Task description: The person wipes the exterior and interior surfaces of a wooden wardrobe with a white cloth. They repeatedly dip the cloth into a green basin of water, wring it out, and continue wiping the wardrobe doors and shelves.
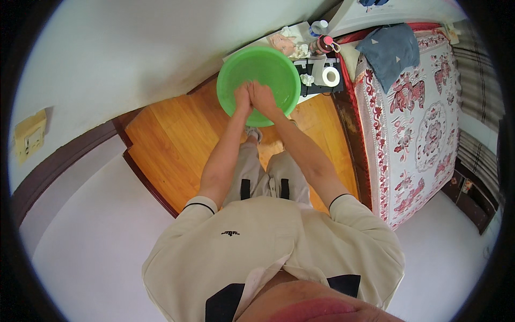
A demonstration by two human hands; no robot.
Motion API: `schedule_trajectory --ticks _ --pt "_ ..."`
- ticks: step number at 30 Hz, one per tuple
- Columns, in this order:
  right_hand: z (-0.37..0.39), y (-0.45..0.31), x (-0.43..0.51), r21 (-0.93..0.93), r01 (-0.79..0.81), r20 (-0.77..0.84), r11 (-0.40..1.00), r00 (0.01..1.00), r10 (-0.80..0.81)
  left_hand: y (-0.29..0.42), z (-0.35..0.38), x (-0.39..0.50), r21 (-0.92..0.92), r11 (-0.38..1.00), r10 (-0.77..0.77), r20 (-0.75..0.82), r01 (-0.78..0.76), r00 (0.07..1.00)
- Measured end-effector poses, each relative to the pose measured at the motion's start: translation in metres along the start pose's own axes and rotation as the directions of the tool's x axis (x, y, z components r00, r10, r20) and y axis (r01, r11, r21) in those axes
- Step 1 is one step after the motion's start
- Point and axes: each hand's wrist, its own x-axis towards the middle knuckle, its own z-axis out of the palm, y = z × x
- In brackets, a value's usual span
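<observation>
Both of my hands are pressed together over a round green plastic basin (277,66). My left hand (243,98) is curled against the inner side of my right hand (262,98). The fingers are bent and slightly blurred, so whether anything lies between them is hidden. Inside the basin, small bright glints show to the right of my hands, perhaps from water. The basin's far side overlaps a low white table (301,31) along the wall.
On the table are crumpled tissues (301,51), a clear bottle (318,28), a dark bottle with a pink cap (322,45) and a toilet paper roll (330,76). A bed with a patterned sheet (406,137) stands right, a grey-blue cloth (392,48) on it. Wooden flooring (173,137) lies below.
</observation>
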Motion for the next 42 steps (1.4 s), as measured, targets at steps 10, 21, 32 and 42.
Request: schedule_trajectory --ticks 10,21,32,42 --pt "-0.030 -0.001 -0.027 0.380 0.053 -0.137 0.924 0.991 0.000 0.029 -0.018 -0.049 0.432 0.882 0.189 0.047 -0.191 0.981" --pt "-0.083 -0.057 -0.062 0.424 0.285 0.396 0.860 0.795 -0.459 0.019 -0.017 -0.252 0.610 0.626 0.648 -0.062 -0.485 0.759" --pt "-0.056 -0.088 -0.187 0.604 0.302 0.709 0.738 0.220 -0.670 -0.111 -0.070 -0.367 0.338 0.767 0.566 -0.757 -0.545 0.327" --pt "-0.049 -0.063 -0.367 0.477 -0.106 0.861 0.872 -0.144 -0.488 -0.248 -0.061 -0.538 -0.139 0.240 0.053 -0.986 -0.961 0.156"
